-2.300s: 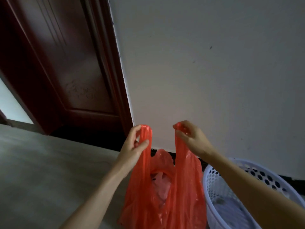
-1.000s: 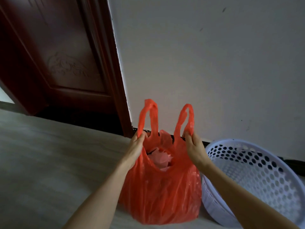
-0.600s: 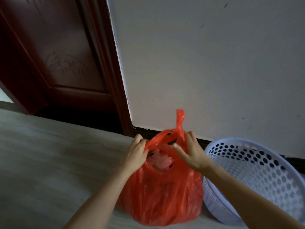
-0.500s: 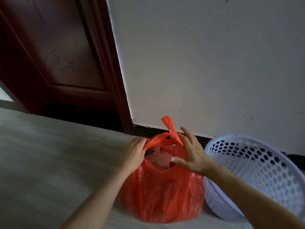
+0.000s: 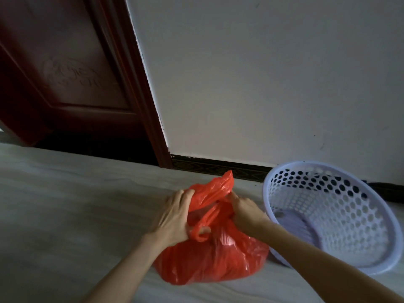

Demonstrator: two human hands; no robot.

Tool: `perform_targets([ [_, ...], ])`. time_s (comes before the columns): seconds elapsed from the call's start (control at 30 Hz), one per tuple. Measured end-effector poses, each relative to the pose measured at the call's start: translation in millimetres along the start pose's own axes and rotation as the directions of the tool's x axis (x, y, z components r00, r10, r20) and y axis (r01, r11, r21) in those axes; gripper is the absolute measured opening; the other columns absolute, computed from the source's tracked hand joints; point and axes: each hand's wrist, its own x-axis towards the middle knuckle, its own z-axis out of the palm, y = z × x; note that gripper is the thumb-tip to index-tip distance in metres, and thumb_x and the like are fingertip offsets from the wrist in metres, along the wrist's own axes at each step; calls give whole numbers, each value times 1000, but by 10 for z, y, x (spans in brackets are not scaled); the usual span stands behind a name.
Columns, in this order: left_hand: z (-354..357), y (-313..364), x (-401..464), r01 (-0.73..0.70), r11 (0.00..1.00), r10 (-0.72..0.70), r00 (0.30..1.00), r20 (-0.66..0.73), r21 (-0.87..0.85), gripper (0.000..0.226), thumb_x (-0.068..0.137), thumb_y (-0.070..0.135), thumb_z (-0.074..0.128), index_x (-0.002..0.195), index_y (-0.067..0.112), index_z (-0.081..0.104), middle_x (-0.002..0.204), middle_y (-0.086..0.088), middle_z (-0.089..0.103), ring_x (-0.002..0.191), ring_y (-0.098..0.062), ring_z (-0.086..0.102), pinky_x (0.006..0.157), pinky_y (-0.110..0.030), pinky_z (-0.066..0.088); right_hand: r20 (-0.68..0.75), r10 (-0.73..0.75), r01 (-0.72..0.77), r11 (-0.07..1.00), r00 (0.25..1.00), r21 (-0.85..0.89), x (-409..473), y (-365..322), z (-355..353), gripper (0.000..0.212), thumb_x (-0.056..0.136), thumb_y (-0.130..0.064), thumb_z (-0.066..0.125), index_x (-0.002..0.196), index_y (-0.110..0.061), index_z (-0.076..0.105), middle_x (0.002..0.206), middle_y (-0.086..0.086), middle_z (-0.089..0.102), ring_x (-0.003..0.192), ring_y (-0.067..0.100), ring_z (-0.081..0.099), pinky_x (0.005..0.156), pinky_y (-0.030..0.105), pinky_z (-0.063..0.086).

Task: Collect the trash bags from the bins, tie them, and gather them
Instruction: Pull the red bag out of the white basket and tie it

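Observation:
A full red plastic trash bag (image 5: pixel 209 263) sits on the pale floor in front of me. Its two handles are crossed over the top, and one handle end sticks up at the back. My left hand (image 5: pixel 175 217) grips a handle on the bag's left side, with a loop of red plastic showing under the palm. My right hand (image 5: pixel 244 212) clutches the other handle on the right. A white perforated bin (image 5: pixel 341 243) stands tilted just to the right of the bag, with nothing visible inside it.
A white wall (image 5: pixel 262 84) with a dark skirting board (image 5: pixel 218 167) rises right behind the bag. A dark red wooden door and its frame (image 5: pixel 72 79) stand at the left. Pale floor (image 5: pixel 65 204) stretches to the left.
The bag was held up by its handles and then set on the floor. Both hands have crossed the handles and pulled them down tight over the bag's mouth.

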Motion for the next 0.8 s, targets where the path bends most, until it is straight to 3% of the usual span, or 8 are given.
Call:
perform_targets([
  [0.1,50,-64,-61,19,991,-19,1000,-3,136,97,66,85,27,117,7,55,93,-5,61,82,-23,62,73,-33,50,-83,-45,46,999,996,16,-19,-34,71,43,72,-1,49,112,-15,55,107,11,63,92,36,61,74,40,51],
  [0.23,127,-189,-144,48,974,-37,998,-54,222,61,62,67,55,91,14,65,81,-3,53,75,-22,51,66,-35,40,-230,-209,174,971,950,-167,-178,-45,140,31,48,-1,63,78,-8,60,76,9,56,56,26,57,46,25,43],
  [0.3,157,-178,-190,73,991,-65,996,-67,116,48,69,55,44,84,13,62,87,-5,46,76,-26,50,62,-35,44,-261,-195,155,974,945,-166,-248,-12,177,26,59,-4,62,85,-7,60,89,12,57,68,27,61,48,25,44],
  [0.4,172,-108,-193,175,983,-179,981,-73,-57,32,71,36,58,94,14,61,121,-11,45,100,-36,50,71,-43,54,-193,-52,40,997,980,-68,-261,24,153,40,81,-2,49,120,-7,49,136,16,42,117,32,49,84,38,48],
  [0.47,210,-111,-184,170,983,-171,985,-13,-67,43,68,33,75,102,10,63,120,-17,58,102,-40,54,81,-45,53,-129,53,-59,997,990,-47,-248,-8,108,39,84,-3,44,122,-9,43,130,14,50,117,30,49,83,35,41],
  [0.57,166,-124,-150,263,938,-257,965,59,-226,53,72,34,75,113,6,57,107,-17,66,99,-35,62,83,-39,52,-70,208,-197,970,976,141,-207,-95,35,31,84,-3,41,114,-8,39,104,18,61,96,37,57,68,34,35],
  [0.67,140,-101,-126,355,863,-352,933,74,-360,50,75,36,73,110,8,51,103,-11,65,97,-28,62,80,-37,50,-1,305,-281,877,952,390,-168,-152,43,36,82,-1,43,117,-6,38,99,16,58,90,34,56,68,34,42],
  [0.8,174,-19,-114,386,807,-398,915,71,-448,55,77,22,72,125,13,48,118,-9,61,112,-25,57,92,-30,42,133,399,-340,508,907,791,-87,-290,74,29,88,-9,45,117,-9,47,97,5,56,85,19,55,74,33,48],
])
